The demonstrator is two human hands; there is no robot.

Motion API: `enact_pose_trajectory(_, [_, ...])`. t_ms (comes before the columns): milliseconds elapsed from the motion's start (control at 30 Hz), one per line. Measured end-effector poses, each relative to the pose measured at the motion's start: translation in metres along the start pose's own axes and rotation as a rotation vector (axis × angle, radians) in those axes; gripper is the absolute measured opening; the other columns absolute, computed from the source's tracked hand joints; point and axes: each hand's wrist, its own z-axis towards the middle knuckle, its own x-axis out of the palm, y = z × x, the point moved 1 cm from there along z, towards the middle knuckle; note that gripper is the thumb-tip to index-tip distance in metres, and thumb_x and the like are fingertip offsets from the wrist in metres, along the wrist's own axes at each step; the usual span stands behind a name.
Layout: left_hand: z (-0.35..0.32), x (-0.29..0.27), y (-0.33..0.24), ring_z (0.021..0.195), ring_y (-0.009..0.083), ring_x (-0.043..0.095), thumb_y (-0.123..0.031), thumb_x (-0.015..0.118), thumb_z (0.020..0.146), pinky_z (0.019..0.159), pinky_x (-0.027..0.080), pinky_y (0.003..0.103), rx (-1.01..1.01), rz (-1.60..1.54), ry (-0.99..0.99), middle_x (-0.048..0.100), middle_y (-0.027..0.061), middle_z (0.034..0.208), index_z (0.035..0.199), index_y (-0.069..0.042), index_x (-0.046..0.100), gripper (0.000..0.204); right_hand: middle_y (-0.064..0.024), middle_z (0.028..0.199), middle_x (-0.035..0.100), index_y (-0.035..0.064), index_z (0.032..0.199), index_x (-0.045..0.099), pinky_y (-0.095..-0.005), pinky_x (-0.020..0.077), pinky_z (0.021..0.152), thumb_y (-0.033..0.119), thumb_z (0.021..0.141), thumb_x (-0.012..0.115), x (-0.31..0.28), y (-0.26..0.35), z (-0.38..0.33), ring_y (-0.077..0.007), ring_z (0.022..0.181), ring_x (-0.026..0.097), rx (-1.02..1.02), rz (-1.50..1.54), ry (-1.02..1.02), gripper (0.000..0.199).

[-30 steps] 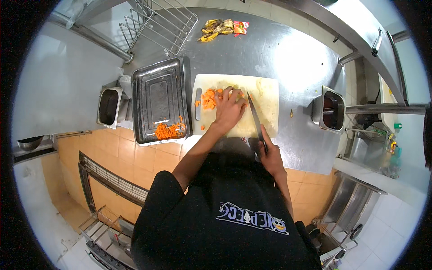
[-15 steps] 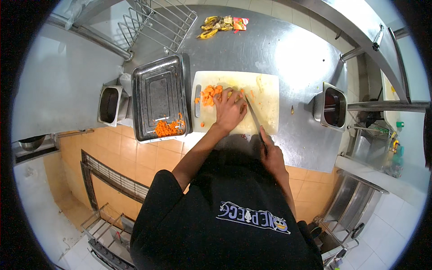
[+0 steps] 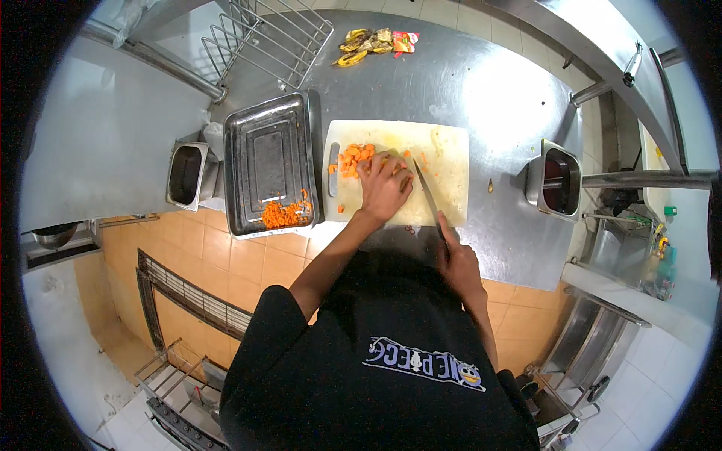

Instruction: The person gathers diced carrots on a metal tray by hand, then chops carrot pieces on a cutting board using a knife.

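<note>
A white cutting board [image 3: 445,201] lies on the steel table before me. My left hand [image 3: 385,189] rests on it with curled fingers, pressing down on carrot [image 3: 407,167] that the fingers mostly cover. By its handle, my right hand [image 3: 459,264] grips a kitchen knife [image 3: 427,192]. The blade lies aslant over the board, tip pointing away from me, just right of the left fingertips. Chunks of cut carrot [image 3: 352,160] are heaped at the board's left, beside its handle slot. A few small orange bits are scattered near the knife tip.
Left of the board stands a dark metal tray [image 3: 272,165] with finely chopped carrot [image 3: 283,215] in its near corner. Banana peels [image 3: 361,46] and a red packet [image 3: 405,43] lie at the back. Steel containers [image 3: 186,177] [image 3: 558,180] flank the table; a wire rack [image 3: 282,41] stands back left.
The view has shifted slightly. The knife is a little farther from the left fingers, its blade still aslant on the board. Both hands keep their hold.
</note>
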Motion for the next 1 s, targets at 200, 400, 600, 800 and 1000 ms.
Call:
enact_pose_trajectory(200, [-0.003,0.001,0.005,0.133,0.0276,0.047,-0.026,0.084,0.082,0.103,0.027,0.057,-0.004,0.017,0.008,0.064,-0.0034,0.121,0.092,-0.020,0.081,0.012,-0.0304,0.120,0.071,0.0235,0.168,0.033,-0.0556,0.0578,0.073,0.002,0.096,0.064,0.006,-0.003,0.000,-0.0481,0.081,0.072,-0.043,0.028,-0.023,0.081])
enact_pose_trajectory(400, [-0.001,0.001,0.006,0.136,0.0289,0.046,-0.026,0.084,0.080,0.105,0.026,0.058,-0.048,-0.007,0.056,0.061,-0.0022,0.126,0.093,-0.020,0.080,0.015,-0.0294,0.127,0.070,0.0235,0.167,0.034,-0.0547,0.0585,0.073,0.002,0.097,0.064,0.009,-0.002,-0.001,-0.0478,0.081,0.072,-0.032,-0.009,-0.023,0.080])
enact_pose_trajectory(600, [-0.002,0.002,0.008,0.135,0.0291,0.045,-0.027,0.084,0.082,0.105,0.026,0.059,-0.035,0.002,0.042,0.061,-0.0024,0.127,0.094,-0.020,0.080,0.015,-0.0289,0.096,0.070,0.0293,0.168,0.032,-0.0572,0.0570,0.070,0.007,0.099,0.063,-0.004,0.003,0.001,-0.0490,0.076,0.071,-0.006,-0.062,0.032,0.078])
enact_pose_trajectory(800, [-0.005,0.000,0.009,0.134,0.0285,0.046,-0.029,0.083,0.086,0.104,0.026,0.058,-0.045,-0.028,0.058,0.061,-0.0025,0.125,0.094,-0.018,0.080,0.013,-0.0270,0.073,0.068,0.0341,0.168,0.029,-0.0597,0.0553,0.066,0.011,0.102,0.062,-0.009,-0.003,-0.004,-0.0498,0.070,0.069,-0.079,0.065,-0.063,0.078])
enact_pose_trajectory(1000, [-0.003,0.000,0.008,0.134,0.0275,0.046,-0.030,0.083,0.086,0.103,0.026,0.057,-0.040,-0.031,-0.001,0.062,-0.0035,0.124,0.092,-0.019,0.079,0.013,-0.0268,0.070,0.067,0.0341,0.168,0.030,-0.0596,0.0548,0.065,0.012,0.102,0.062,-0.002,-0.002,-0.005,-0.0492,0.069,0.069,-0.065,-0.029,-0.028,0.076])
